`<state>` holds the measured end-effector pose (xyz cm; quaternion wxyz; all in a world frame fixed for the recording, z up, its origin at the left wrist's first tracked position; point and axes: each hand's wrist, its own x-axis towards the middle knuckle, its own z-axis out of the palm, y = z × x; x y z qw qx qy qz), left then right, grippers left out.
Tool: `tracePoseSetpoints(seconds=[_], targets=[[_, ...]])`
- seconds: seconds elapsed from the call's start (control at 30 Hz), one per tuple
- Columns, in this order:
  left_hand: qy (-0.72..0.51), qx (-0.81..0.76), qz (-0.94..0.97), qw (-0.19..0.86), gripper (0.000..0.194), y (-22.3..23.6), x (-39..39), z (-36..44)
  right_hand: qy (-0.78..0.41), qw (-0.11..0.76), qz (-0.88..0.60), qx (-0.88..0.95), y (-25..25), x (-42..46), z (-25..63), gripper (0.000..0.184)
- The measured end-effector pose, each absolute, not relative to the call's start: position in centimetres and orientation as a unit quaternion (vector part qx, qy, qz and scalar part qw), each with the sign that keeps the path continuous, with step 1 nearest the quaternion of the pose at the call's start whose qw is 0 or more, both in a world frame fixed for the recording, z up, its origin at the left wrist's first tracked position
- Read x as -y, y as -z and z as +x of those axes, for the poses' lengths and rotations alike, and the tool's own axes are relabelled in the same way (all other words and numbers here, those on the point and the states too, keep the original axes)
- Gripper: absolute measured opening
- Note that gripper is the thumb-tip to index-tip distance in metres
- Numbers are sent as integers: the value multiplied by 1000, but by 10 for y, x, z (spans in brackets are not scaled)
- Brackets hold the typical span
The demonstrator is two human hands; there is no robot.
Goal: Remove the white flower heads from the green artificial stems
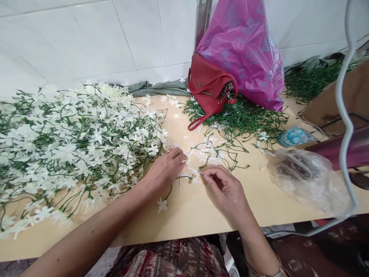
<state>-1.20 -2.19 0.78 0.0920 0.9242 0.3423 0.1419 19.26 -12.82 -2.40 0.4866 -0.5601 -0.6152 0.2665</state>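
While your left hand (170, 165) is resting beside the broad heap of white, star-petalled artificial flowers on thin green stems (98, 138), its fingers are bunching together, though you cannot tell whether they are holding anything. Your right hand (223, 184) is pinching, thumb meeting forefinger, apparently on a slender green stem with white thread-like stamens (193, 170), lying between your hands. You are seemingly handling single pieces, and the next move is probably calling for a light, precise fingertip grip. Beyond, loose stamen-tipped stems (215, 152) are tangling close by and possibly snagging; a red leather-like handbag (209, 82) is covering part of the green bundle (248, 119), and a crumpled clear plastic bag (319, 184) is crowding your right.
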Motion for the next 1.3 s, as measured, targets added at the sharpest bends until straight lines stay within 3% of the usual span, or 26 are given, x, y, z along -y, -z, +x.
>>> tracePoseSetpoints(seconds=[0.1, 0.33, 0.47, 0.83, 0.97, 1.03, 1.17, 1.3], targets=[[-154, -342, 924, 75, 20, 2, 16, -9, -262, 488, -569, 608, 24, 128, 192, 11], [-312, -334, 889, 41, 25, -2, 20, -12, -298, 518, -584, 549, 27, 127, 192, 8], [-363, -287, 886, 43, 23, -3, 25, -14, -260, 539, -588, 545, 28, 125, 192, 9], [-442, -306, 789, 299, 14, -1, 31, -11, -299, 592, -593, 456, 20, 125, 183, 16], [-442, -347, 731, 387, 28, 3, 28, -9, -288, 656, -579, 389, 11, 117, 166, 15], [-446, -359, 704, 420, 25, 3, 27, -9, -278, 670, -572, 383, 4, 113, 154, 16], [-442, -355, 671, 478, 13, -1, 30, -10, -226, 654, -588, 418, -6, 109, 129, 9], [-424, -360, 659, 506, 17, -1, 32, -9, -149, 614, -624, 460, -9, 105, 117, 5]])
